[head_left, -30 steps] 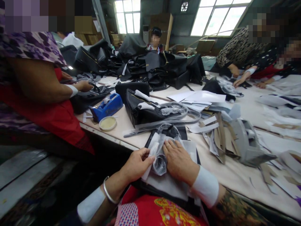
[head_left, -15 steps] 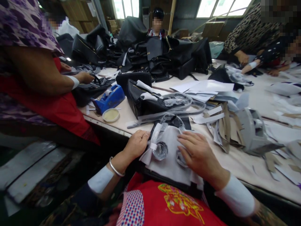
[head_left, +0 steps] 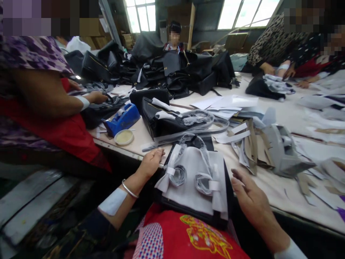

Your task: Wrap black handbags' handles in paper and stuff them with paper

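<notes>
A black handbag (head_left: 229, 180) lies in front of me at the table's near edge, against my red apron. Pale wrapping sheet (head_left: 188, 194) covers its face. Its handles (head_left: 206, 154) are wrapped in clear plastic, and two coiled wrapped pieces (head_left: 178, 175) lie on the sheet, with white paper bands near them. My left hand (head_left: 151, 160) is beside the bag's upper left edge, fingers loosely bent and holding nothing that I can see. Off the bag's right side, my right hand (head_left: 250, 199) is open, fingers extended, apart from it.
Beyond lies another black bag (head_left: 161, 120) with wrapped straps. A blue tape dispenser (head_left: 122, 118) and round yellowish dish (head_left: 124, 137) stand left; a grey dispenser (head_left: 285, 151) and paper strips (head_left: 252, 144) right. Black bags (head_left: 188, 70) are heaped behind. Co-workers stand on both sides.
My right hand has lifted off the bag's face and moved right, uncovering the second coil. My left hand has shifted slightly away from the bag's left edge. The view has tilted slightly.
</notes>
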A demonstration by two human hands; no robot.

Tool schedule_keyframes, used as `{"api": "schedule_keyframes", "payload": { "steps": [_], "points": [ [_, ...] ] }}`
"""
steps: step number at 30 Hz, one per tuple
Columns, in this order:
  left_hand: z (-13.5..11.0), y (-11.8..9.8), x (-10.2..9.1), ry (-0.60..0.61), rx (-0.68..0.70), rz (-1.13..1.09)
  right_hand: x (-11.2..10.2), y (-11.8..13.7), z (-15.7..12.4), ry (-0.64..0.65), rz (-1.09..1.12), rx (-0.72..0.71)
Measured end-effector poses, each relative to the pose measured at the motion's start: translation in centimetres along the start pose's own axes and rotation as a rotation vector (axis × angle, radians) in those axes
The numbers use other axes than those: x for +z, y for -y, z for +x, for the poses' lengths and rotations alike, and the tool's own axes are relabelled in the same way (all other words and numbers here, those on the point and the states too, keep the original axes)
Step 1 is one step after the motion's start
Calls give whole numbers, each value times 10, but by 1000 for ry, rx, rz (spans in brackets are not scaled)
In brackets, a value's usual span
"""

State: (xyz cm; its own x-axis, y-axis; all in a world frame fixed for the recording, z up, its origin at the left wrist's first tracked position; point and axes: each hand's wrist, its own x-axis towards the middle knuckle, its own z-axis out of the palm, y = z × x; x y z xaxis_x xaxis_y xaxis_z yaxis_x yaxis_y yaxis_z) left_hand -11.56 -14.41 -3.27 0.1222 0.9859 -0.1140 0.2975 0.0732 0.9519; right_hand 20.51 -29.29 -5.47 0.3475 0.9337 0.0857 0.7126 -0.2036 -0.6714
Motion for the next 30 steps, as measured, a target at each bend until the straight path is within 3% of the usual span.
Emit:
{"api": "schedule_keyframes", "payload": {
  "steps": [2,5,9,13,15,17,18,20,22,24,27,30],
  "points": [
    [-18,12,-3,-81,-141,-25,-4,-8,-11,50,-14,99],
    [-42,28,2,-130,-194,30,2,-15,-27,52,-48,116],
    [-53,32,10,-31,-304,62,13,-11,-29,19,-94,97],
    [-48,22,10,127,-346,21,5,2,-20,4,-115,48],
    [-48,20,9,214,-340,-46,-4,16,-23,-128,-110,-67],
    [-49,21,11,267,-332,-116,-9,34,-31,-223,-124,-296],
    [-50,22,13,279,-330,-140,-9,43,-35,-189,-158,-427],
    [-52,25,17,285,-330,-155,-3,58,-41,1,-279,-610],
    [-53,28,21,288,-328,-149,6,65,-43,177,-415,-645],
    [-53,31,23,288,-316,-147,13,67,-41,242,-491,-608],
    [-55,34,25,288,-303,-162,12,68,-40,206,-488,-626],
    [-56,37,25,281,-297,-177,2,70,-40,60,-363,-671]
  ]
}}
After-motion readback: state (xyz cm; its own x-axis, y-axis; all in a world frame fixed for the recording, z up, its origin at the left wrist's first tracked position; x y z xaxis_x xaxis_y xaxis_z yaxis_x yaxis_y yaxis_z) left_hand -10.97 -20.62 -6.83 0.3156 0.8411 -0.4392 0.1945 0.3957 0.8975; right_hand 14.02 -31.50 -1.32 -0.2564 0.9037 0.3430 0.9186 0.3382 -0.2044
